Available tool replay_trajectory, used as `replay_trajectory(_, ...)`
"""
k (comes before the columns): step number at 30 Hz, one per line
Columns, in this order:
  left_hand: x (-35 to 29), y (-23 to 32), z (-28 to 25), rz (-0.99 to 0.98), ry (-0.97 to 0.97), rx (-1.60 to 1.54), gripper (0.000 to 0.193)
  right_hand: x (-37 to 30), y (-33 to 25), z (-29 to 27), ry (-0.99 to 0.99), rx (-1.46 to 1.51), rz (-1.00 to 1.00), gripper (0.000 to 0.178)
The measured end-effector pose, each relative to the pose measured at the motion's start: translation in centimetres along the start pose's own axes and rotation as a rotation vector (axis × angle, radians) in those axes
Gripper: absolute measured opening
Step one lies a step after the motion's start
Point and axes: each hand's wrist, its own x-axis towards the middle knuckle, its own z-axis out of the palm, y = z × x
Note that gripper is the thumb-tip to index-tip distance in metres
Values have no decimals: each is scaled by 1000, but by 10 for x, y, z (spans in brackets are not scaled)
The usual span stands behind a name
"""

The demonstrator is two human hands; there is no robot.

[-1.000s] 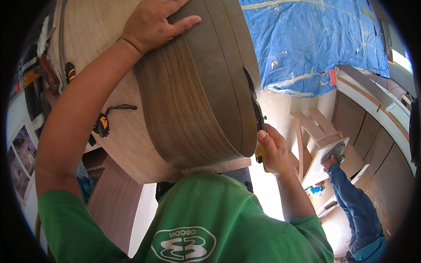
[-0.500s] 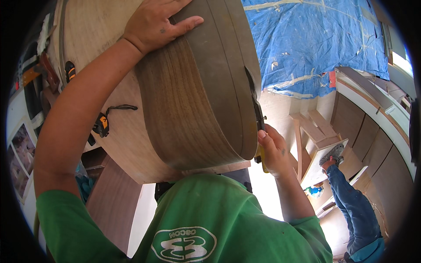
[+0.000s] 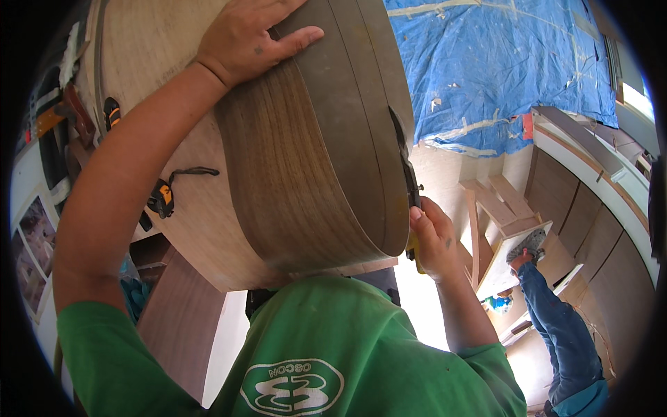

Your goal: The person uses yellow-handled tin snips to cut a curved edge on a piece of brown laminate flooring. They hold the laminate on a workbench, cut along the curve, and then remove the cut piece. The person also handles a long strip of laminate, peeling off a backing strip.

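Note:
A flexible sheet with a wood-grain face, its dull brown-grey back marked with long lines, is bent into a loop in front of me. Across its upper part my left hand (image 3: 246, 40) lies with the thumb stretched out; its fingertips run out at the top. At the sheet's right edge my right hand (image 3: 435, 240) is closed around the yellow handle of a pair of tin snips (image 3: 410, 177). The dark blades meet the sheet, where a slit opens near their tip. The wood-grain sheet (image 3: 281, 167) curves down close to my green shirt.
Under the sheet is a pale wooden worktop (image 3: 198, 240), with a black-and-orange tape measure (image 3: 161, 199) and hand tools at the left. A blue tarpaulin (image 3: 486, 69) covers the far right. Beyond my right arm a co-worker's hand (image 3: 522, 260) touches a wooden frame (image 3: 511, 254).
The sheet's right edge has shifted very slightly to the right. Both hands stay nearly in the same place, and the snips remain at the slit.

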Motion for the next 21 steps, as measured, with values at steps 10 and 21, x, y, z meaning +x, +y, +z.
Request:
replay_trajectory(10,0,0,-2,3,17,-20,67,3,-4,0,-4,-50,-12,45)
replay_trajectory(21,0,0,-1,-6,7,-24,68,9,3,0,-28,115,-3,45)
